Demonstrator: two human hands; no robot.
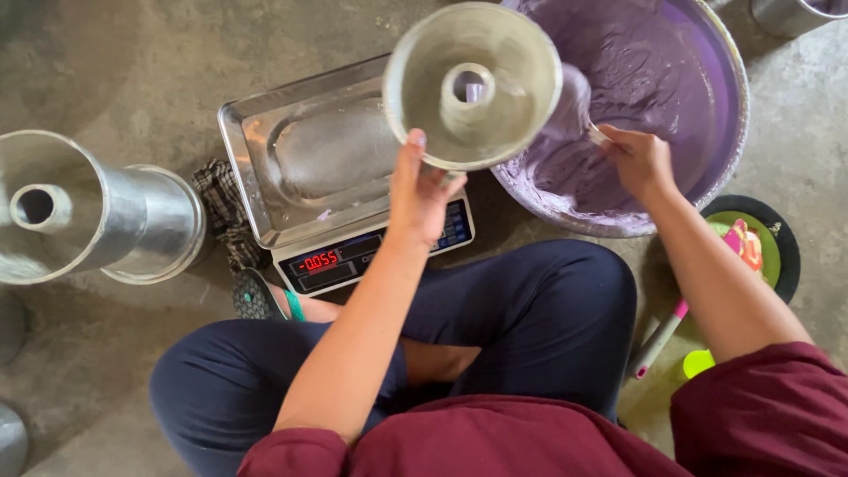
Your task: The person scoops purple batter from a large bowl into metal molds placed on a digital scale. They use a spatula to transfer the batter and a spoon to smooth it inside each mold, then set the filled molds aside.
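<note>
Head view: left hand (422, 190) grips a metal tube mould (473, 84) by its rim, tilted over the scale's tray (265, 132) beside the batter basin (720, 53); right hand (640, 159) closes round a ladle handle (598, 134), scooping purple batter (645, 62).

The left hand (417, 190) is raised at the centre of the frame, forearm bare, fingers (415, 141) curled in a grip. The right hand (638, 159), upper right, is closed in a fist, its arm stretched forward.
</note>
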